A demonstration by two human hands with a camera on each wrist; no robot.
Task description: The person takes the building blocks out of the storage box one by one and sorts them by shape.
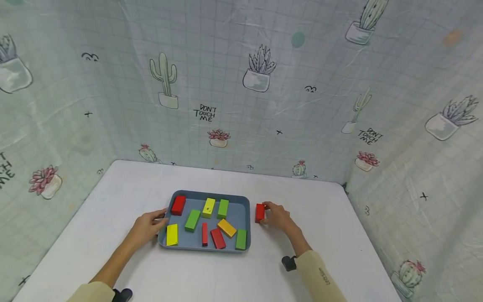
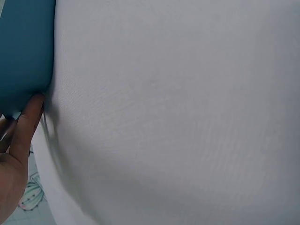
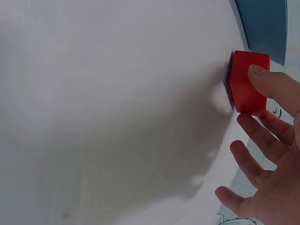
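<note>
A blue-grey tray (image 1: 211,250) lies on the white table, holding several red, green, yellow and orange blocks. At its left edge, my left hand (image 1: 145,228) grips the rim. The left wrist view shows the fingers (image 2: 29,119) against the tray's side (image 2: 28,51). Just outside the tray's right edge stands a red block (image 1: 259,213), pinched by my right hand (image 1: 278,218). In the right wrist view, the thumb (image 3: 276,86) presses the red block (image 3: 246,91) from one side, with fingertips at its lower end; the other fingers are spread.
Inside the tray, another red block (image 1: 178,205) sits at the back left and a yellow block (image 1: 172,235) at the front left. An orange block (image 1: 227,228) lies slanted near a green block (image 1: 241,239). The white table (image 1: 211,277) meets a cactus-print curtain (image 1: 226,84) behind.
</note>
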